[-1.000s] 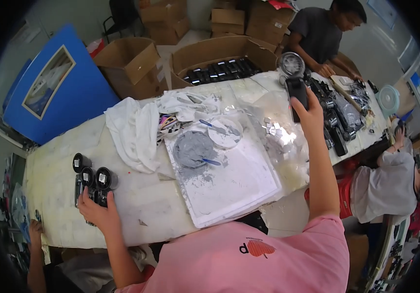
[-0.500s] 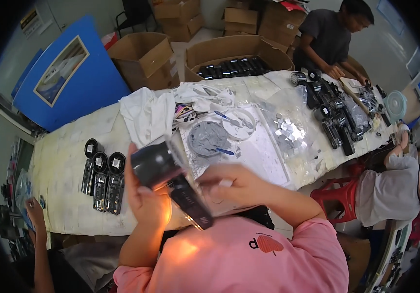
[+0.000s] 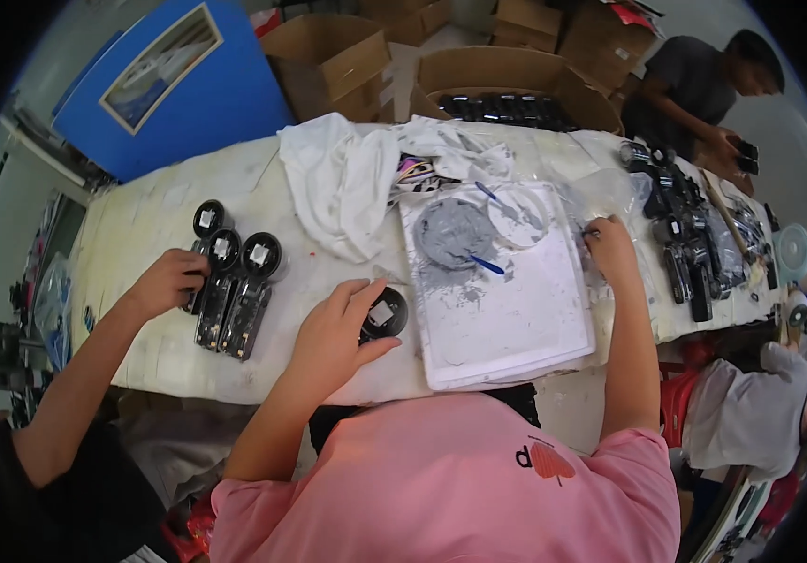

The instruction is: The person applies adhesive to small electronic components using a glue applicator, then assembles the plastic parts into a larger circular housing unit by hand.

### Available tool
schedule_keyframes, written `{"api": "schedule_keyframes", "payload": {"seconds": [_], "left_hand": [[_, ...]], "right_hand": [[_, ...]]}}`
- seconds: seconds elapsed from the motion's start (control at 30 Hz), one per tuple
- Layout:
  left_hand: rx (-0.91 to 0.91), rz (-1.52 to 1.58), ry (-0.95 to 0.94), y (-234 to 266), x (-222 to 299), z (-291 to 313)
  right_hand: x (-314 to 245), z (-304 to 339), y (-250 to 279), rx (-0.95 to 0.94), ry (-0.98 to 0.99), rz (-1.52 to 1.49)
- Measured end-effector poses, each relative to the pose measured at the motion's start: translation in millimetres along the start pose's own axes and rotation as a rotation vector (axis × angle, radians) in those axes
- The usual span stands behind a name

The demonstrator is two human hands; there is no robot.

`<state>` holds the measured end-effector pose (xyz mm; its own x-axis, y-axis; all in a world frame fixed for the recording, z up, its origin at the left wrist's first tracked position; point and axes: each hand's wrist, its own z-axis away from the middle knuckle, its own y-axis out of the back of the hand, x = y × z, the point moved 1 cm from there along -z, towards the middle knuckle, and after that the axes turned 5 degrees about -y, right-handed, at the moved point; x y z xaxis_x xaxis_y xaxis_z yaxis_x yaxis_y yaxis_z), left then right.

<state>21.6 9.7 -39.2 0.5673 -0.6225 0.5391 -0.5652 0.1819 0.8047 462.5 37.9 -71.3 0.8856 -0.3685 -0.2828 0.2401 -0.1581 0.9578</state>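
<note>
Before me on the table, a black handheld device (image 3: 388, 310) rests with its round end up, a pale square patch inside the ring. My left hand (image 3: 328, 328) curls round it, fingers on the far side and thumb on the near side. The rest of the device is hidden by that hand. Further right, my right hand (image 3: 613, 249) reaches past the white board (image 3: 507, 328) to the clear plastic bag (image 3: 601, 192). Its fingertips are pinched together over the bag; what they hold is too small to make out.
A tub of grey paste (image 3: 450, 225) and a white lid (image 3: 521, 220) with blue-handled tools lie on the board. White cloths (image 3: 338, 188) lie behind. A co-worker's hand (image 3: 174, 281) touches several black devices (image 3: 244, 300) at left. More devices (image 3: 685, 235) lie right.
The device came down from in front of my chest onto the table. My right hand left it and went right to the plastic bag. A co-worker's hand reached the devices at left.
</note>
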Motion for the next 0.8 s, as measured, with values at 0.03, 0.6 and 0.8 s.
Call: {"api": "schedule_keyframes", "payload": {"seconds": [0.03, 0.6, 0.8], "left_hand": [[0.001, -0.002, 0.013, -1, 1, 0], [0.221, 0.923, -0.037, 14, -14, 21], [0.102, -0.026, 0.033, 4, 7, 10]], "right_hand": [[-1, 2, 3, 0.008, 0.016, -0.002], [-9, 5, 7, -0.017, -0.076, -0.005], [-68, 37, 35, 0.224, 0.090, -0.239]]}}
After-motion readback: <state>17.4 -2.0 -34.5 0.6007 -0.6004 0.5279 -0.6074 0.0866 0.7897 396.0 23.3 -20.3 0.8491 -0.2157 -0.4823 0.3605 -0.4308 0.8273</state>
